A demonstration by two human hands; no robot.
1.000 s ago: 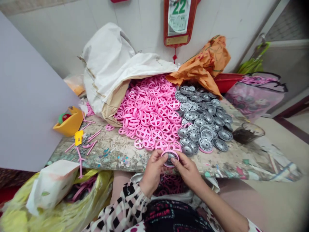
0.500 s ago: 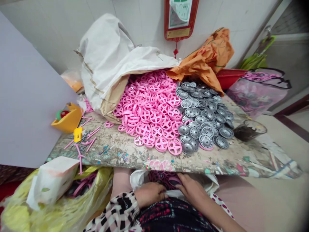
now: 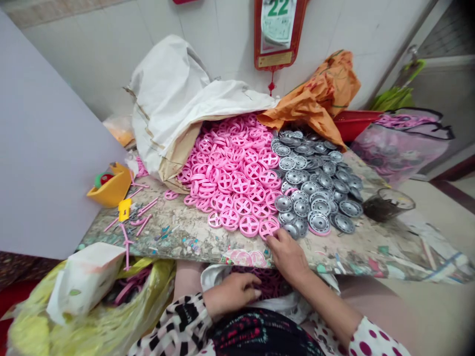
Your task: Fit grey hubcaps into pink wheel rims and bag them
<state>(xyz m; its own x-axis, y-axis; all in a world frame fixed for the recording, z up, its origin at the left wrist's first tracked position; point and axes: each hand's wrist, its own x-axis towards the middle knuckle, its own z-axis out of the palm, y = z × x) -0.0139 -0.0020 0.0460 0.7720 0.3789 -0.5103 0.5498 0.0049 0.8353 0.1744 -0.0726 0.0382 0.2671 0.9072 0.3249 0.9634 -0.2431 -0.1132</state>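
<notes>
Right hand point(image 3: 287, 257) with fingers point(image 3: 276, 241) spread, only touching one pink plastic wheel point(image 3: 269, 228) on the table point(image 3: 174, 242), and left hand point(image 3: 232, 295) with fingers point(image 3: 250, 287) loosely curled, holding nothing, above dark pink rings point(image 3: 267, 279).

The right hand point(image 3: 287, 258) is touching a pink plastic wheel point(image 3: 269, 227) at its eleven o'clock, with silver metal discs point(image 3: 319, 195) lying at one o'clock, while the left hand point(image 3: 230, 295) is resting at eight o'clock beside dark pink rings point(image 3: 265, 282).

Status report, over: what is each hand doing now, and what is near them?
Right hand: touching pink spoked wheel at pile edge. Left hand: nothing visibly held, over lap, near dark pink rings. Silver wheel discs adjacent.
</notes>
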